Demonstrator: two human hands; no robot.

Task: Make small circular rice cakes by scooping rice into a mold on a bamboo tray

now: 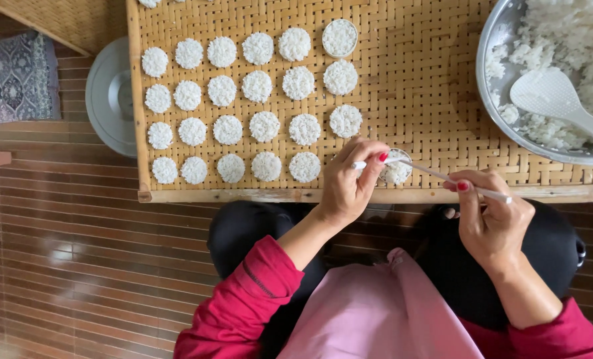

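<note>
Leftmost, a patterned grey cloth (14,76) lies on the dark slatted wood floor (77,266), and just right of it a round grey lid-like dish (110,96) pokes out from under the woven bamboo tray (416,80). Flat round white rice cakes (243,106) sit on the tray's left half in four neat rows, grainy on top and evenly spaced, none touching its neighbour. At the right end of the top row one cake still sits inside a small round ring mould (340,38). Near the tray's front edge the left hand (346,183) curls its fingers around a second ring mould (396,169) filled with rice, thumb and forefinger pinching its rim. A slim white stick-like tool (443,176) lies across that mould, its long axis running from upper left to lower right, its far tip at the left hand's fingertips and its near end in the right hand (492,223), whose thumb and fingers are closed narrowly on it. Both nails that show are red. Red sleeves (243,299) and a pink apron (376,312) fill the bottom. At far right a shiny metal bowl (492,40) holds loose cooked rice (569,40) and a white plastic rice paddle (552,96), its handle pointing lower right.
</note>
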